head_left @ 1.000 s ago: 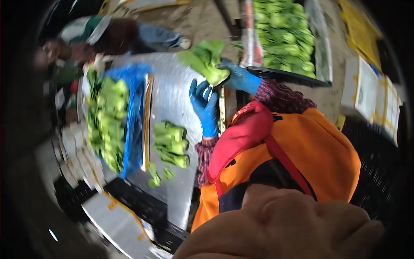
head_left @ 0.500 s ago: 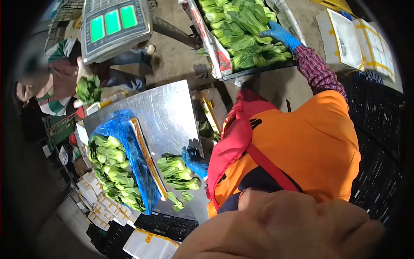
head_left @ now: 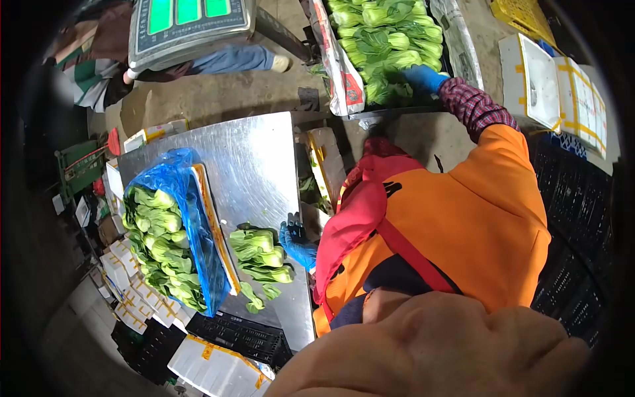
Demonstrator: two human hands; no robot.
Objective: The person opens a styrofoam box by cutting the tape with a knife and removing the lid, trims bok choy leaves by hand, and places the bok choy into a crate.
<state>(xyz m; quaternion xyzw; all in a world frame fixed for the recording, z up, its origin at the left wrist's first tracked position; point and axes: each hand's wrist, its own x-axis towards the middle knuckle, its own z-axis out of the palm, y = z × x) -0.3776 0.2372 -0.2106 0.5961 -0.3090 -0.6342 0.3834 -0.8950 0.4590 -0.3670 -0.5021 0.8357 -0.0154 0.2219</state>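
Note:
My right hand, in a blue glove, reaches into the near end of a crate lined with printed bags and touches the bok choy there; its fingertips are lost in dark leaves. My left hand, also blue-gloved, is by the edge of the metal table, fingers apart and holding nothing. Just left of it lies a small pile of bok choy, with loose leaves below. Farther left, a box lined with blue plastic holds more bok choy.
A scale with green displays stands at the upper left, partly hiding another person. White foam boxes are at the upper right, black crates at the right. Another foam box and a black crate sit below the table.
My right hand moved from the table area to the crate, then toward its near end; the bok choy it held is released or hidden. My left hand moved down the table edge. The view shifted.

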